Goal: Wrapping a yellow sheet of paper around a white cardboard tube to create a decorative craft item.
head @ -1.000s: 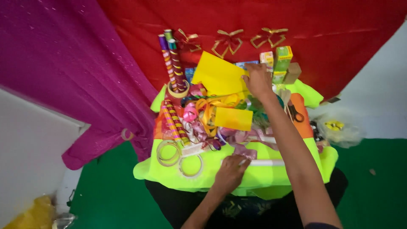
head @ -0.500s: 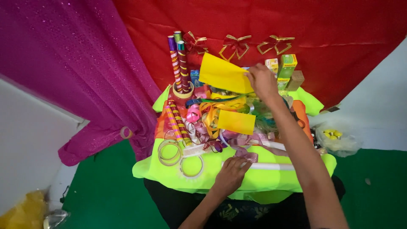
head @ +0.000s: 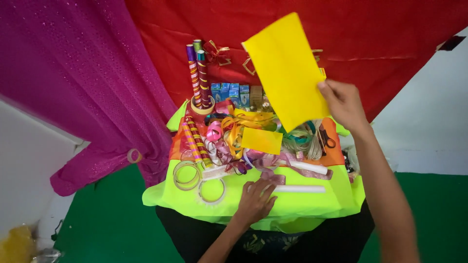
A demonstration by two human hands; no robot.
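My right hand (head: 344, 103) grips the lower right edge of a yellow paper sheet (head: 286, 68) and holds it up in the air above the table, in front of the red cloth. My left hand (head: 255, 201) lies flat on the neon yellow-green table cover (head: 302, 204), its fingertips touching a white rolled tube (head: 300, 189) and the end of a purple ribbon (head: 269, 176). A smaller yellow sheet (head: 262, 140) rests on a heap of curled ribbons (head: 229, 136) in the middle of the table.
Striped wrapping-paper rolls (head: 197, 73) stand at the back left, with more lying beside tape rings (head: 211, 190). Small boxes (head: 236, 93) line the back. Scissors (head: 325, 139) lie at the right. Red (head: 380, 44) and magenta (head: 83, 83) cloths hang behind; green floor (head: 107, 224) below.
My right hand lifted the large yellow sheet off the back of the table, up and to the right. The small boxes behind it came into view. My left hand stayed on the cover.
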